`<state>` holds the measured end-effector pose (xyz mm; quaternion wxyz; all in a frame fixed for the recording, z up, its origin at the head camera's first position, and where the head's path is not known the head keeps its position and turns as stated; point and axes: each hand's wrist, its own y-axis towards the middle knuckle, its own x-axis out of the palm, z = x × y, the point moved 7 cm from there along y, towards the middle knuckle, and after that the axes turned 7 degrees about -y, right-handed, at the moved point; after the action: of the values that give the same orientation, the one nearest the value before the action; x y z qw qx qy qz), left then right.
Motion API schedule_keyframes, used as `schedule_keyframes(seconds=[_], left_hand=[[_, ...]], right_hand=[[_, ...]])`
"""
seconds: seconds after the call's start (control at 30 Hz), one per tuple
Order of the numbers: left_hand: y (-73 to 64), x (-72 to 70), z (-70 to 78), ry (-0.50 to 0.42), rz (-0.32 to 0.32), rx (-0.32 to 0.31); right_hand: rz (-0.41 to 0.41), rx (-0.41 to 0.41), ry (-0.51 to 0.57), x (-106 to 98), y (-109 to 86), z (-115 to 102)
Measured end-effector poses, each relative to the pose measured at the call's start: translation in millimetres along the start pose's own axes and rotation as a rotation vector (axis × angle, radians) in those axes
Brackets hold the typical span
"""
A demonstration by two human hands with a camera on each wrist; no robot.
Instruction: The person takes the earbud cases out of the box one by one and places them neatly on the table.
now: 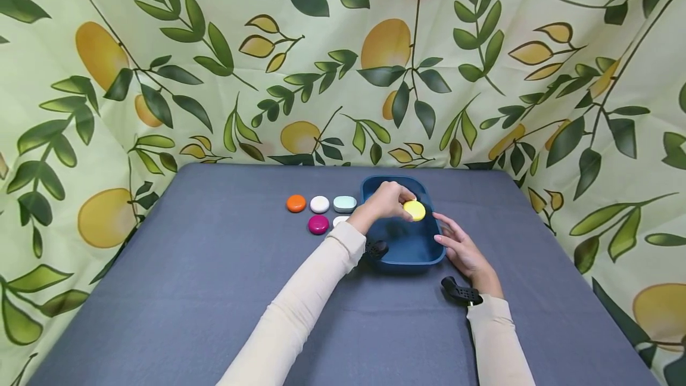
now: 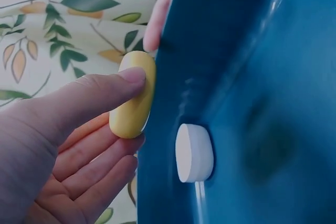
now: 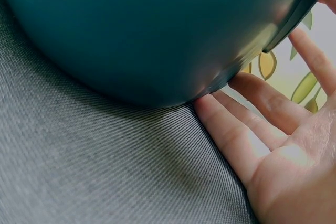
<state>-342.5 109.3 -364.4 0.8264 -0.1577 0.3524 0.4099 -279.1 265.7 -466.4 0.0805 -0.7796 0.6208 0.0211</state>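
Note:
My left hand (image 1: 387, 200) pinches a yellow rounded disc (image 1: 414, 211) between thumb and fingers, over the right part of a blue bin (image 1: 407, 265). In the left wrist view the disc is held on edge beside the bin's wall. A white round piece (image 2: 194, 153) shows inside the bin in that view; the left hand hides it in the head view. My right hand (image 1: 462, 249) is at the bin's right side with its fingers extended. Its fingertips (image 3: 206, 103) touch the bin's outer wall low down in the right wrist view.
Left of the bin, on the grey-blue table (image 1: 203, 290), lie an orange disc (image 1: 296, 203), a white disc (image 1: 320, 204), a mint rounded bar (image 1: 345, 204) and a magenta disc (image 1: 318, 224). Another white piece (image 1: 339, 220) is partly hidden by the left arm. A leaf-patterned cloth (image 1: 332, 94) hangs behind.

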Motion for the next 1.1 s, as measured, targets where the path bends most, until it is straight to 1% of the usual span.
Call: schedule_keyframes(seconds=[0.3, 0.53, 0.87, 1.1], left_hand=[[-20.0, -17.6, -16.4, -0.063, 0.054, 0.013], [-36.8, -27.9, -28.4, -0.102, 0.095, 0.03], [-67.4, -44.0, -54.0, -0.157, 0.168, -0.014], [-89.0, -57.4, -66.3, -0.183, 0.219, -0.037]], right_hand=[[0.015, -0.007, 0.001, -0.6, -1.6, -0.9], [0.009, -0.012, 0.016, -0.7, -1.5, -0.7], [-0.003, -0.012, 0.02, 0.5, -1.3, -0.5], [-0.002, -0.017, 0.016, 0.5, -0.4, -1.1]])
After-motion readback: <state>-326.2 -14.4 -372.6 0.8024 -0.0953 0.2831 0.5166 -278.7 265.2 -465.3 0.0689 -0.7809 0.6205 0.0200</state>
